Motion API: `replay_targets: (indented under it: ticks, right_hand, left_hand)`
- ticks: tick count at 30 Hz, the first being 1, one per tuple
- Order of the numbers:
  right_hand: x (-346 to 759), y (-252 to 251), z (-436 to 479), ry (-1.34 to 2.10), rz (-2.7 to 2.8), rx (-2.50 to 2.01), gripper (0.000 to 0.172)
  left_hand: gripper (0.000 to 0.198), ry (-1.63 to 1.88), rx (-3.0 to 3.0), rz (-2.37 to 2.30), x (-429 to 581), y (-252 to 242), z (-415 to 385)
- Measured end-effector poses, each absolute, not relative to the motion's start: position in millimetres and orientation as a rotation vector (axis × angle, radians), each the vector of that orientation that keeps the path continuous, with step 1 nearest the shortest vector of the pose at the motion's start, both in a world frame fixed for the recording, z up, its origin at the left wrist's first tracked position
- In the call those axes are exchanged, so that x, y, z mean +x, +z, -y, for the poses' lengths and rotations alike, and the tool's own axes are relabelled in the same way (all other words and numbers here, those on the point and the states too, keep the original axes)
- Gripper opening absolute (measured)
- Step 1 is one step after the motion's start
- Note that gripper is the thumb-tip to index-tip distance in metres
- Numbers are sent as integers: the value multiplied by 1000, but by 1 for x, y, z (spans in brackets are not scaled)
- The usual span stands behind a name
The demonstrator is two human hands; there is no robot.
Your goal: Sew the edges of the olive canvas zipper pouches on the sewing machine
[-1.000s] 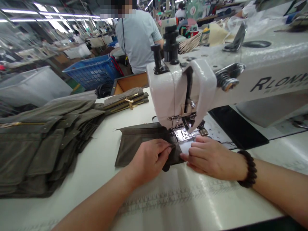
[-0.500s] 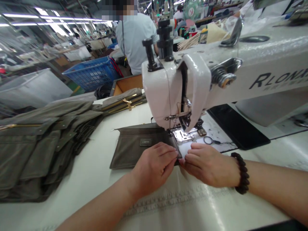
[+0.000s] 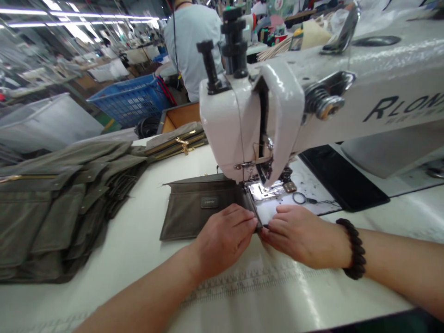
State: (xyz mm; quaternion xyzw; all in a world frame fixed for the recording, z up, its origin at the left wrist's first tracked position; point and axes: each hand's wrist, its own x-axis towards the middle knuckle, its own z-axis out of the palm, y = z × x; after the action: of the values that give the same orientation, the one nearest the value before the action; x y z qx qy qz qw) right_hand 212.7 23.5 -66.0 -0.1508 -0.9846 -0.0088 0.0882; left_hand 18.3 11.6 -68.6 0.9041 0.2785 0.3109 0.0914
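A smooth white tabletop (image 3: pixel 284 300), marked with a ruler scale, carries a glossy, round-edged sewing machine (image 3: pixel 224 125) and, at far left, a rumpled heap of olive-brown fabric (image 3: pixel 69 203). A flat, four-sided fabric piece (image 3: pixel 183 215) lies on the table, its upper right corner beneath the machine's head. The left hand (image 3: pixel 227 238) pinches its edge near the lower right corner; the right hand (image 3: pixel 300 236) curls, fingertips touching that corner — whether they grip, I cannot tell. Dark, bumpy bracelet (image 3: pixel 353 249) on the right wrist; small rectangular label (image 3: pixel 210 202) on the piece.
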Motion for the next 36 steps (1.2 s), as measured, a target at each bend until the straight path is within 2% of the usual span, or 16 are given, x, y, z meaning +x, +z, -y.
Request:
replay_targets:
  ticks: [8, 16, 23, 29, 36]
  right_hand:
    - [213, -63, -23, -11, 3002, -460, 9]
    - [214, -63, -21, -23, 3006, -485, 17]
    - [218, -62, -26, 8, 3021, -425, 20]
    - [226, -58, -31, 28, 2899, -358, 32]
    - [224, -60, -31, -93, 2733, -464, 22]
  left_hand:
    - [16, 768, 2876, -786, 23, -65, -11]
    - [16, 789, 2879, -773, 21, -68, -12]
    - [16, 602, 3027, -756, 20, -69, -10]
    - [22, 597, 3095, -724, 19, -66, -8]
    - [14, 718, 2951, -788, 20, -69, -10]
